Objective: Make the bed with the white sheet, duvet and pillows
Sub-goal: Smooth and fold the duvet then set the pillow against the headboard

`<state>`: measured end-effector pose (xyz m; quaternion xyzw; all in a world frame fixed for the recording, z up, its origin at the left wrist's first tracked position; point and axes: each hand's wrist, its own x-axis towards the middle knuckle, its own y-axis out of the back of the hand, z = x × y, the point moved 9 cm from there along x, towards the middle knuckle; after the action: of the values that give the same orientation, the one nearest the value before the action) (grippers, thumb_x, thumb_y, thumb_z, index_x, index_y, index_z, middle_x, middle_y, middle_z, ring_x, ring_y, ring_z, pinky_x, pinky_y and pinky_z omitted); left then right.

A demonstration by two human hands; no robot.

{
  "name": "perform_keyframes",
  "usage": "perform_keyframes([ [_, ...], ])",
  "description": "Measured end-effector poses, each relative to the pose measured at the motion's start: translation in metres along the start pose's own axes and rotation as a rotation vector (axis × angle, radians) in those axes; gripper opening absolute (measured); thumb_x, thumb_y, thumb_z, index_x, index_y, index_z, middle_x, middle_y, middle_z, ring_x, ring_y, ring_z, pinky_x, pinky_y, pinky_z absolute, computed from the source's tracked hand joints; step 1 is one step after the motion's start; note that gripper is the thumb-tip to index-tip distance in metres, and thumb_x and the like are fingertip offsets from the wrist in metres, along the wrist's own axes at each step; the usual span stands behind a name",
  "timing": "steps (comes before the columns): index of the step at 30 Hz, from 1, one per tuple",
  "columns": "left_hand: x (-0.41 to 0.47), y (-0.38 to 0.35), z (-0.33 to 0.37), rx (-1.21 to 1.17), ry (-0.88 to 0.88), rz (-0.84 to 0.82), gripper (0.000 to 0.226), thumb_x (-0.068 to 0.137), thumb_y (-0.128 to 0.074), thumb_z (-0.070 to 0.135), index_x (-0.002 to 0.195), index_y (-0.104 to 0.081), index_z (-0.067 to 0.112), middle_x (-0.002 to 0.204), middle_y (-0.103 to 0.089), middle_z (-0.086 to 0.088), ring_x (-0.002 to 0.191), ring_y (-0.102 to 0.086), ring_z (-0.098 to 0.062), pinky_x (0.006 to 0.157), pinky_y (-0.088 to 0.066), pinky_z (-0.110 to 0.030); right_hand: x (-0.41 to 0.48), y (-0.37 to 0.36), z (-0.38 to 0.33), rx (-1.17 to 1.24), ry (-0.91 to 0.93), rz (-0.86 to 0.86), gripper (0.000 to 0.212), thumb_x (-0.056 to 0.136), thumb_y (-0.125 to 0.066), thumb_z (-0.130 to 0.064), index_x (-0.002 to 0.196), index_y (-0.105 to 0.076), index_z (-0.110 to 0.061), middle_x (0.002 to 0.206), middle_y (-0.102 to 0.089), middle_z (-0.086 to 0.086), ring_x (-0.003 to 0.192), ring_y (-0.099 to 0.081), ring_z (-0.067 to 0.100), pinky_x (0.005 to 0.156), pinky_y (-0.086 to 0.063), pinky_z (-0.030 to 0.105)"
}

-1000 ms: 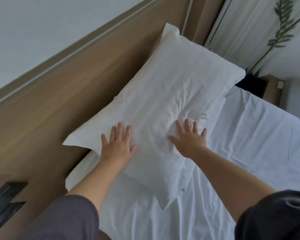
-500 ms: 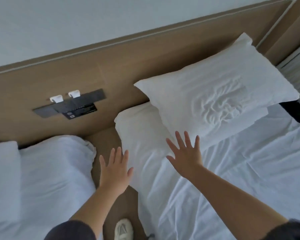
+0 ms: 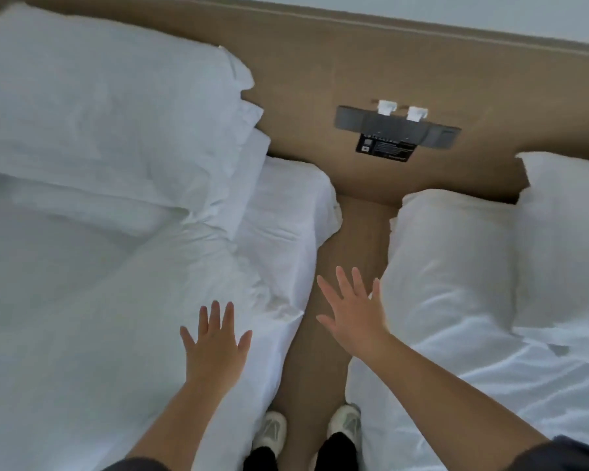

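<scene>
Now both hands are spread wide and empty: the left hand is over the rumpled duvet, below-left of the switch panel; the right hand is straight below it. Best to press the palms flat and sweep outward.

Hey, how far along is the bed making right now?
Done: the right bed has its sheet on and a pillow at its head; stacked pillows sit on the left bed. In hand: nothing. Both hands are open, the left hand by the left bed's rumpled duvet, the right hand over the floor. Left: probably smoothing that duvet; none shows on the right bed.
</scene>
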<state>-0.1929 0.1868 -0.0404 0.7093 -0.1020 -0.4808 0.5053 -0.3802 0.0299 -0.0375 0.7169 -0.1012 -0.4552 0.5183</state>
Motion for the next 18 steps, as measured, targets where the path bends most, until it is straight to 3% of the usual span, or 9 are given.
perform_keyframes([
  [4, -0.007, -0.037, -0.115, -0.046, 0.117, -0.019, 0.07, 0.099, -0.019, 0.057, 0.155, 0.005, 0.022, 0.163, 0.008, -0.003, 0.15, 0.007, -0.024, 0.118, -0.007, -0.056, 0.025, -0.011, -0.118, -0.08, 0.176, -0.022, 0.082, 0.094, -0.029, -0.07, 0.15, 0.021, -0.037, 0.162, 0.02, 0.004, 0.149, 0.014, 0.034, 0.116, 0.0, 0.061],
  [10, 0.007, -0.087, -0.244, -0.042, 0.183, 0.007, 0.101, 0.087, -0.039, 0.071, 0.152, 0.017, 0.019, 0.158, 0.025, -0.009, 0.148, 0.014, -0.031, 0.117, -0.009, -0.057, 0.073, -0.049, -0.251, -0.244, 0.365, -0.026, 0.127, 0.072, -0.065, -0.073, 0.145, 0.032, -0.036, 0.161, 0.023, 0.007, 0.147, 0.015, 0.04, 0.111, -0.007, 0.07],
  [14, 0.051, -0.121, -0.332, 0.034, 0.213, -0.013, 0.127, 0.075, -0.055, 0.076, 0.138, 0.039, 0.019, 0.149, 0.041, -0.009, 0.145, 0.022, -0.035, 0.116, -0.008, -0.061, 0.13, -0.069, -0.337, -0.308, 0.457, 0.045, 0.136, 0.066, -0.073, -0.069, 0.144, 0.033, -0.036, 0.159, 0.027, 0.008, 0.146, 0.016, 0.042, 0.11, -0.01, 0.071],
  [18, 0.098, -0.134, -0.387, 0.021, 0.222, 0.013, 0.14, 0.063, -0.065, 0.078, 0.137, 0.042, 0.026, 0.145, 0.049, -0.008, 0.141, 0.031, -0.037, 0.112, -0.004, -0.066, 0.18, -0.08, -0.392, -0.362, 0.511, 0.112, 0.143, 0.059, -0.079, -0.067, 0.145, 0.031, -0.037, 0.155, 0.036, 0.009, 0.144, 0.023, 0.043, 0.107, -0.005, 0.074],
])
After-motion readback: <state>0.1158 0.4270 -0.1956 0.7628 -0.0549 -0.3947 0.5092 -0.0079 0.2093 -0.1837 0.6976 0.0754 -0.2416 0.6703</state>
